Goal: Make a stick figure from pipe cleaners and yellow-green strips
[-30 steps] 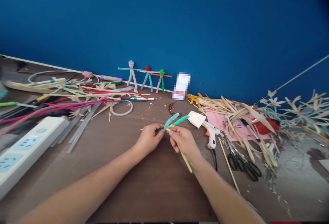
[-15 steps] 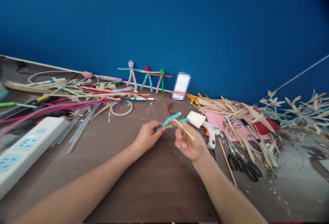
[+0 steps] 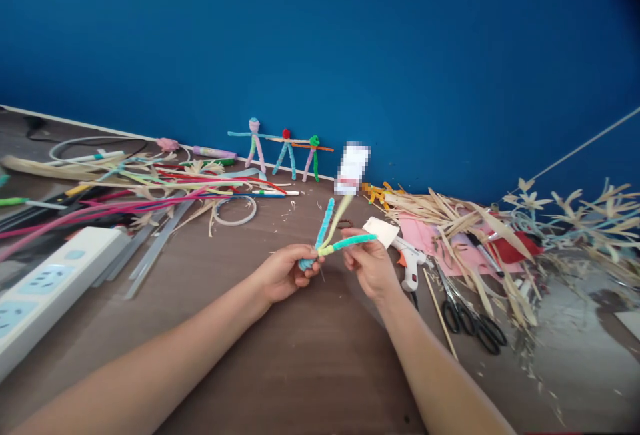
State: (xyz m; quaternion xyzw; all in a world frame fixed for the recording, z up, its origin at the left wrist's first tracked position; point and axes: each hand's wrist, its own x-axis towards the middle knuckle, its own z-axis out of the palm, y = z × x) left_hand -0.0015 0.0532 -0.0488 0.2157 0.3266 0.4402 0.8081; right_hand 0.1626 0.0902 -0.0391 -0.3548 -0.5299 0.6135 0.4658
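My left hand (image 3: 290, 272) pinches the lower end of a fuzzy pipe-cleaner piece (image 3: 325, 222). From its fingers a blue strand rises, a pale yellow-green strand (image 3: 339, 218) stands beside it, and a teal strand (image 3: 353, 242) reaches right with yellow-green wound round its base. My right hand (image 3: 369, 263) is closed by the teal strand's outer end; whether its fingertips grip the strand or only touch it is hard to tell. A thin wire end hangs below my left fingers.
Three pipe-cleaner figures (image 3: 285, 148) lean on the blue wall. Left are a power strip (image 3: 55, 282), glue sticks and coloured strands. A glue gun (image 3: 411, 265), scissors (image 3: 475, 322), a wooden stick (image 3: 440, 315) and dried strips (image 3: 440, 212) lie right.
The piece has turned in my left hand, so its blue strand now points up and the teal one right. My right hand has moved from the yellow-green strand to the teal strand's end.
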